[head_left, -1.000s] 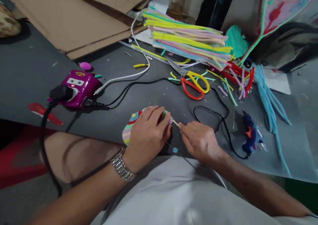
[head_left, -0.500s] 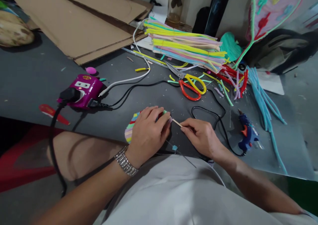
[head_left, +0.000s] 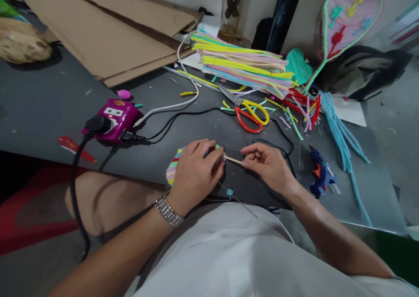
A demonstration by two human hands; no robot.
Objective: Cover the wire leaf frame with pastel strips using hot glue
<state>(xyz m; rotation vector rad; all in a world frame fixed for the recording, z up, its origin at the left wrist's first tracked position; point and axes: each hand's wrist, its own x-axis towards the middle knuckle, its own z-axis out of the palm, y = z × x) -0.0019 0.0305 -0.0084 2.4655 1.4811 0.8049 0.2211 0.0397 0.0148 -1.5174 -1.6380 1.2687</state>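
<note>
My left hand lies over a flat striped oval piece of many colours at the near edge of the dark table, fingers curled and pressing it down. A thin pale stick juts out from under its fingertips to the right. My right hand pinches the free end of that stick between thumb and fingers. A metal watch band sits on my left wrist.
A blue glue gun lies right of my right hand, its black cord looping behind. Red-and-yellow scissors, a stack of coloured foam strips, a purple power socket, cardboard sheets and loose blue strips fill the table.
My right hand has slid a little right and up along the stick, so more of the stick shows between the hands. The view has tipped slightly upward. My left hand stays on the striped piece.
</note>
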